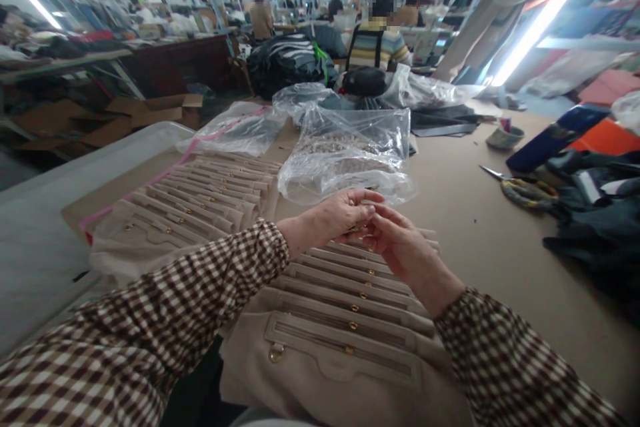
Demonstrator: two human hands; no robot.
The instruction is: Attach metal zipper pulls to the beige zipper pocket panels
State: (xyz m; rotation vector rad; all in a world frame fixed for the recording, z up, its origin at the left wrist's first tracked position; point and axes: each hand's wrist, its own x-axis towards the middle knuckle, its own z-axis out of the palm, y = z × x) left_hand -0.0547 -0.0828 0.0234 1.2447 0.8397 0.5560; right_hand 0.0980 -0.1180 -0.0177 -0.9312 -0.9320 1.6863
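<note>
My left hand (333,217) and my right hand (407,247) meet fingertip to fingertip above the far end of a near stack of beige fabric panels (345,363). Both are closed in a pinch; whatever small thing lies between the fingers is too hidden to name. The panels overlap in a row, each with a zipper slot and gold-coloured metal fittings. On the front one a D-shaped metal ring (276,352) shows at the left. A second overlapping row of similar beige panels (200,203) lies to the left. Beyond my hands sits a clear plastic bag (350,147) with beige pieces inside.
On the brown table (465,213) to the right lie scissors (525,190) with wrapped handles, a small round tub (505,137), a dark blue object (555,137) and dark fabric (600,233). Cardboard boxes (100,123) stand left. A person (380,47) sits farther back.
</note>
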